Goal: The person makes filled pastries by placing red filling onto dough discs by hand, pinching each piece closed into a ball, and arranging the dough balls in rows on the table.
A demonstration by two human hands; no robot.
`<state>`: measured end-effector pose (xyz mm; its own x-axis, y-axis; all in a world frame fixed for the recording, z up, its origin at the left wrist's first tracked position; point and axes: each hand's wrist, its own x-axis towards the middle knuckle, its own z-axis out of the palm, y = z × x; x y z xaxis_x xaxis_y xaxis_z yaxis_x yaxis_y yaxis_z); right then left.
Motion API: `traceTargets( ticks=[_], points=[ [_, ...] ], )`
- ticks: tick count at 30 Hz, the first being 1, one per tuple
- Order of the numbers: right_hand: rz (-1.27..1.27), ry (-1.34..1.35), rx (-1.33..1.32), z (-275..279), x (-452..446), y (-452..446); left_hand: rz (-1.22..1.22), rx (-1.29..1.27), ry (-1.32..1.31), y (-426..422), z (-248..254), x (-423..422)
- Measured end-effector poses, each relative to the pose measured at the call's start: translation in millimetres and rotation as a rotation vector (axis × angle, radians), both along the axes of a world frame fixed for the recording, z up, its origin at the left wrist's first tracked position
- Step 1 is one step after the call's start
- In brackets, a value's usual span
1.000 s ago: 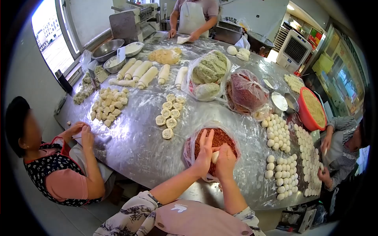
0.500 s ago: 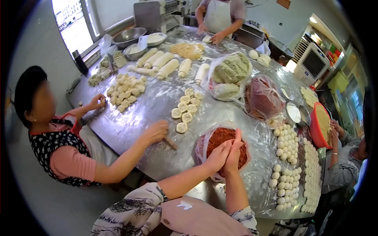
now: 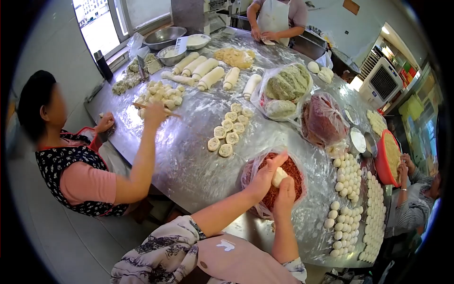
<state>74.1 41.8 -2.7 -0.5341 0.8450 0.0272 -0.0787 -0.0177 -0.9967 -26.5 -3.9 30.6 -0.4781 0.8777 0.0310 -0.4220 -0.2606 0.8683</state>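
A small pale dough ball point(image 3: 279, 177) is held between my two hands. My left hand point(image 3: 264, 181) leans against its left side, thumb and fingers pointing up and away. My right hand point(image 3: 284, 193) closes round it from the right and below. Directly under both hands is a plastic bag of dark red crumbly filling point(image 3: 295, 173). Left of the bag, flat dough rounds point(image 3: 226, 150) lie in short rows on the metal table point(image 3: 189, 165).
At left, a co-worker holds a thin wooden rolling pin point(image 3: 172, 114) over cut dough pieces point(image 3: 163, 93). Bags of green filling point(image 3: 288, 85) and dark red filling point(image 3: 324, 118) stand ahead. Rows of dough balls point(image 3: 347, 227) line the right side, near a red basin point(image 3: 384, 163).
My hands have come apart enough to show the dough ball. The left co-worker's hand has moved with the rolling pin from the table's near side to the dough pieces. The view has shifted slightly.
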Motion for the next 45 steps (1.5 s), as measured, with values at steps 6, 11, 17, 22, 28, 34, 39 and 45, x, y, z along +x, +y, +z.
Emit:
traceTargets(
  ticks=[6,11,17,22,28,34,39,45],
  points=[
    [0.05,0.057,-0.188,-3,-2,-8,-0.218,-0.08,-0.123,3,-33,-2],
    [0.082,-0.02,-0.107,7,7,-3,-0.149,0.06,-0.19,3,-19,4],
    [0.079,-0.019,-0.276,6,4,5,-0.215,-0.187,0.06,2,-12,-3],
    [-0.065,-0.135,0.347,3,1,5,-0.045,0.043,0.266,8,-19,3],
    [0.17,-0.026,-0.421,13,17,5,-0.199,-0.081,0.201,0,-9,7],
    [-0.035,-0.181,0.169,13,10,-4,-0.094,-0.038,0.229,10,-22,9],
    [0.144,0.006,-0.416,16,14,0,-0.111,0.02,0.033,7,-14,20],
    [-0.117,-0.023,-0.077,3,-2,-11,-0.139,-0.112,0.152,9,-25,11]
  ],
)
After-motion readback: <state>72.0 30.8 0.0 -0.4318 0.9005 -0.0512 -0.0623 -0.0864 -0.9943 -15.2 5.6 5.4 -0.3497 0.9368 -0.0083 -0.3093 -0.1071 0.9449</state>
